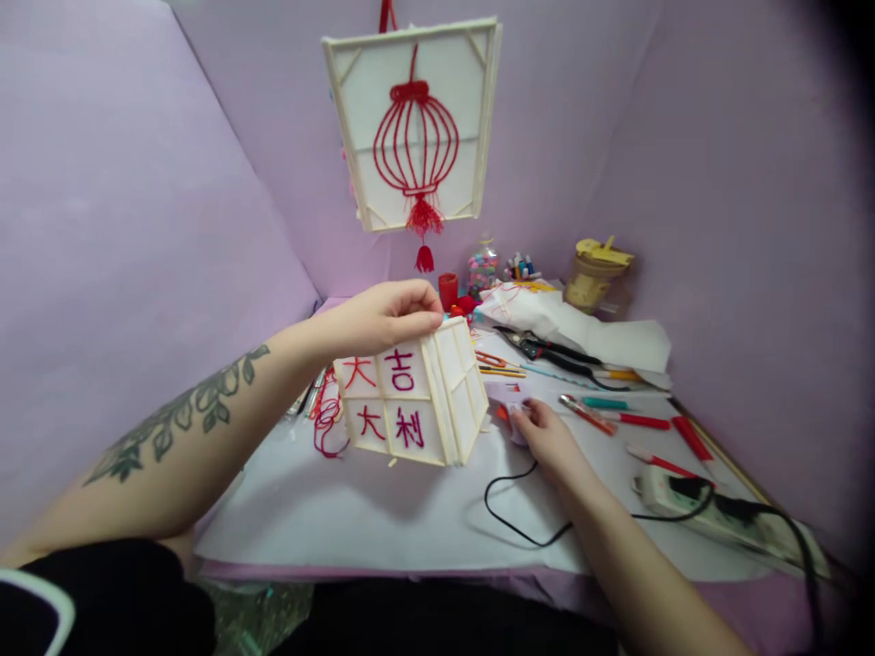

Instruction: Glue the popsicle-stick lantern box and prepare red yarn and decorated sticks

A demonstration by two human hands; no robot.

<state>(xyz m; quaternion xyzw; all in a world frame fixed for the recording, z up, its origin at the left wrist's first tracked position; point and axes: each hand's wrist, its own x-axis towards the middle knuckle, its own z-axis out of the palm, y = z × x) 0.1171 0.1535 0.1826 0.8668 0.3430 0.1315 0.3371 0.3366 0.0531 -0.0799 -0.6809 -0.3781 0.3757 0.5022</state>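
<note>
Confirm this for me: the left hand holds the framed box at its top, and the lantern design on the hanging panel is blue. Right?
Not quite: the lantern design on the hanging panel is red, not blue, as the head view shows. The left hand does hold the framed box at its top.

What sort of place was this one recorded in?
Likely a small handicraft corner: black-handled pliers or cutters on a covered table, a stick-framed box in the left hand, and a red-lantern panel hanging above.
</note>
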